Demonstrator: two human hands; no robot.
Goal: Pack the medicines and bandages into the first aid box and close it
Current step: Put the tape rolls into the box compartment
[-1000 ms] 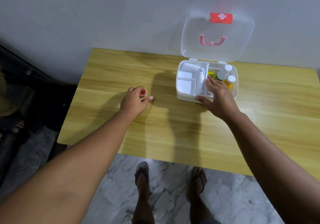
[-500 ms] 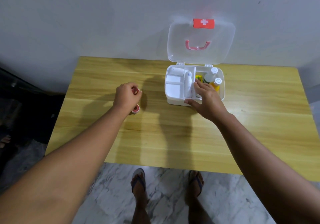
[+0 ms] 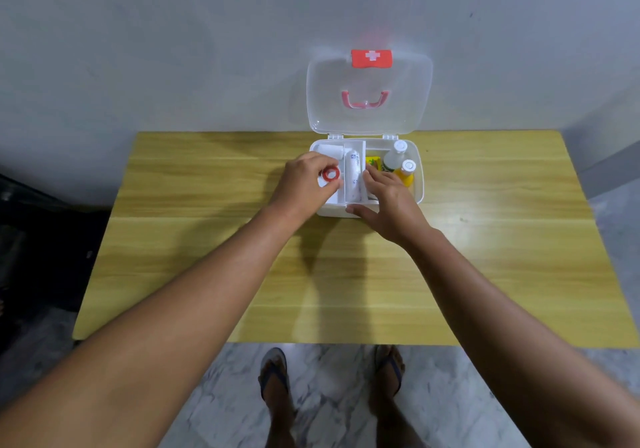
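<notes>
The left hand (image 3: pixel 304 180) pinches a red-cored tape roll (image 3: pixel 329 174) above the first aid box's (image 3: pixel 417 184) left compartments; the right hand (image 3: pixel 388 198) rests open-fingered on the near wall, gripping nothing.

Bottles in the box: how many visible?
2. A clear bottle with a white cap stands at the back of the box's right compartment; a yellow bottle stands just in front of it. The right hand may hide more.
</notes>
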